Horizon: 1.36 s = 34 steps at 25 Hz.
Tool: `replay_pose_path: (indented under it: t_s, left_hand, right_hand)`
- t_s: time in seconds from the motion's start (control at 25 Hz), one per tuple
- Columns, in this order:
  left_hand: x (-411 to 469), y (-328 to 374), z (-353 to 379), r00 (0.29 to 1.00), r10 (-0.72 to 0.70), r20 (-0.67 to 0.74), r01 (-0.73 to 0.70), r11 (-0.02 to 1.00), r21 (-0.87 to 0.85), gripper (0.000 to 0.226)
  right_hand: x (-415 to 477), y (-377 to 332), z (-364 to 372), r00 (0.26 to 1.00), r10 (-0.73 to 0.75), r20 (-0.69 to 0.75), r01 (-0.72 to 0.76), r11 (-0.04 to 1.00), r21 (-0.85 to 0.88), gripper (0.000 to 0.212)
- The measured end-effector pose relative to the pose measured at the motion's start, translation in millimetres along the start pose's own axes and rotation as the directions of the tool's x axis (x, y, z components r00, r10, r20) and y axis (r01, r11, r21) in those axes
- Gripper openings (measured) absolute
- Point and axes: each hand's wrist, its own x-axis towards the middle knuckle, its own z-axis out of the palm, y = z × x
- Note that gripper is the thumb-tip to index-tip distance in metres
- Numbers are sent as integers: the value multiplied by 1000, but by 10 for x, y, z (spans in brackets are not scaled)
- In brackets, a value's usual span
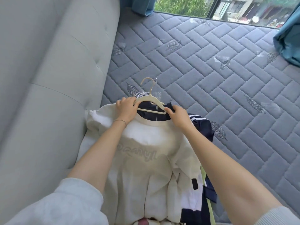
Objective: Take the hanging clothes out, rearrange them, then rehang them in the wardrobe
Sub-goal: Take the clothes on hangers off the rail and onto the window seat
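A cream sweatshirt (146, 159) with raised lettering lies on top of a pile of clothes on the bed. A cream hanger (150, 99) sits at its neckline, hook pointing away from me. My left hand (125, 109) grips the hanger's left shoulder arm. My right hand (177, 115) pinches the hanger's right end at the collar. Under the sweatshirt lies a navy garment (201, 125) with white stripes. More hanger hooks (141, 94) poke out beneath, white and wire.
The quilted blue-grey mattress (211, 70) spreads out ahead and to the right. A grey padded headboard (48, 78) stands along the left. A window (227, 8) with teal curtains (287, 41) runs along the far edge.
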Motion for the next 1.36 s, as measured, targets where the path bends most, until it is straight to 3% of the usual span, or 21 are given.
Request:
replay_pose_path:
  t_s: [0.16,0.28,0.4,0.56,0.8,0.96,1.12,1.36]
  left_hand:
    - [204,-153,416,999,-25,25,26,999,-26,26]
    - [161,-269,472,999,-37,7,38,977,-210,18]
    - [-131,-288,181,996,23,-86,-53,931,-362,27]
    - [-841,-239,-382,975,75,-210,-143,933,-331,41]
    - [-2257,-42,-1337,950,-38,-311,-59,954,-295,50]
    - [-3290,21,-1794,917,-188,-352,66,941,-331,49]
    - [-4357,2,-2062,789,-415,-453,199,870,-451,49]
    - [-6002,-11,-2221,430,-682,-591,430,731,-531,49]
  right_hand:
    - [237,246,339,998,58,-27,-59,997,-58,31]
    - [239,294,415,998,46,-38,-48,996,-69,25]
    - [19,189,349,994,-65,-91,62,997,-40,37]
    - [-573,-169,81,965,-244,-99,245,969,-5,40]
    - [-1819,-813,-396,890,-454,-32,455,889,42,45]
    - [-2684,-1141,-564,827,-559,58,554,828,83,45]
    - [-3523,-1392,-591,725,-667,173,652,745,141,46]
    - [-4555,-1749,-282,352,-842,408,838,478,263,45]
